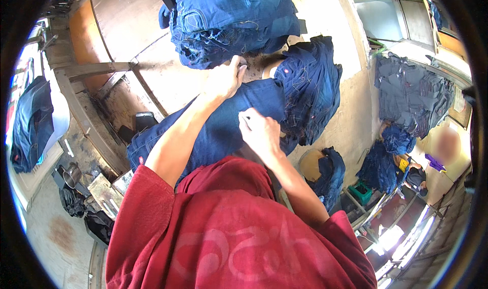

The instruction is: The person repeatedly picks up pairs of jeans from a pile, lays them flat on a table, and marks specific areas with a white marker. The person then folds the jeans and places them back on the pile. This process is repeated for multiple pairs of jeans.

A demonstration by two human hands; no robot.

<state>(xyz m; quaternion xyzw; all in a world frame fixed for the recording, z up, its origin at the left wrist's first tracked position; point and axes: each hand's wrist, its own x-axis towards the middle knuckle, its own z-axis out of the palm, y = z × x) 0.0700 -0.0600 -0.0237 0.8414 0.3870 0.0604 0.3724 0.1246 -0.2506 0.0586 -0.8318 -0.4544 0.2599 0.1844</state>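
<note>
A pair of dark blue jeans lies stretched out before me, under both my arms. My left hand is at the far edge of these jeans, its fingers drawn together in a pinch; what they hold is too small to tell. Nearer to me, my right hand is closed above the denim, thumb against fingers, with a tiny greyish bit at the tips that I cannot make out. A large heap of blue jeans rises just beyond my left hand. More crumpled dark jeans hang to the right of the stretched pair.
Dark grey garments are spread at the right, with denim piles below them and a co-worker beside these. A round stool partly under denim and a green crate stand at my right. Wooden framing runs along the left.
</note>
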